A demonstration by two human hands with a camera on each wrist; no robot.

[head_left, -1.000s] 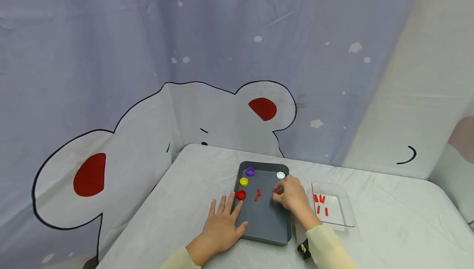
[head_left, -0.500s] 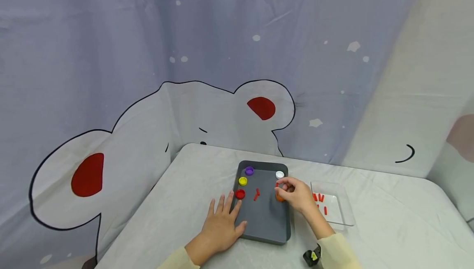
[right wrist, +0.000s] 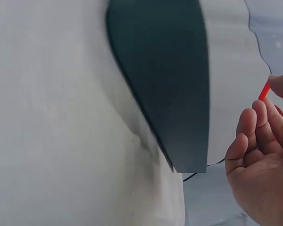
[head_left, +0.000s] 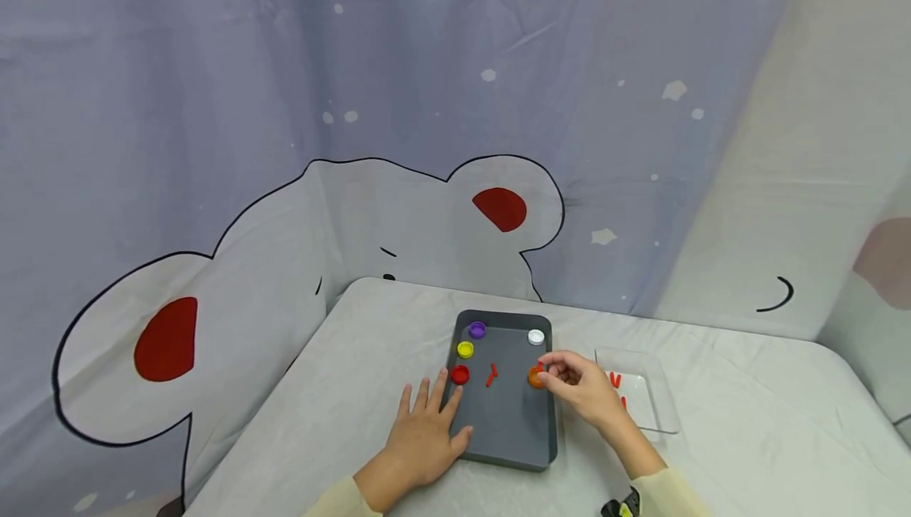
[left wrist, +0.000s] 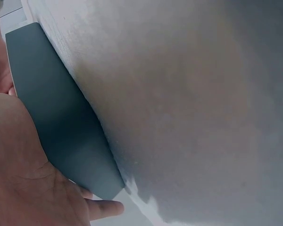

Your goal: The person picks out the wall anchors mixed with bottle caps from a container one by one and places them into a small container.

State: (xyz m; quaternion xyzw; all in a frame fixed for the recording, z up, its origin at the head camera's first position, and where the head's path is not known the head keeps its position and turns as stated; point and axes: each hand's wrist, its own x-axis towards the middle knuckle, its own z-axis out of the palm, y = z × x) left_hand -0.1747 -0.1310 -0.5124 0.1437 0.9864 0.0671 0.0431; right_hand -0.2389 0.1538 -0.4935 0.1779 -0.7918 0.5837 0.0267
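Two hands are at one grey tray [head_left: 504, 432] on a white tabletop [head_left: 740, 406]. The right hand [head_left: 587, 392] grasps one red stick [head_left: 540, 367] between thumb and finger, at the orange cap [head_left: 534, 379]; whether stick and cap touch, I cannot tell. The right wrist view shows that same single stick jutting from the pinch. The left hand [head_left: 423, 438] is released, its fingers straight and spread, lying along the tray's left edge and grasping nothing.

The tray carries five caps, one of each colour. Three line the left side: purple cap [head_left: 478, 330] farthest, then yellow cap [head_left: 466, 350], then red cap [head_left: 460, 375]. Two are on the right: white cap [head_left: 536, 337] and, nearer, the orange one. Between the two rows lie two loose sticks [head_left: 494, 370], end to end at an angle.

Right of the tray is one clear box [head_left: 667, 406]. Three sticks show inside; the right hand hides part of it, so its full count cannot be told.
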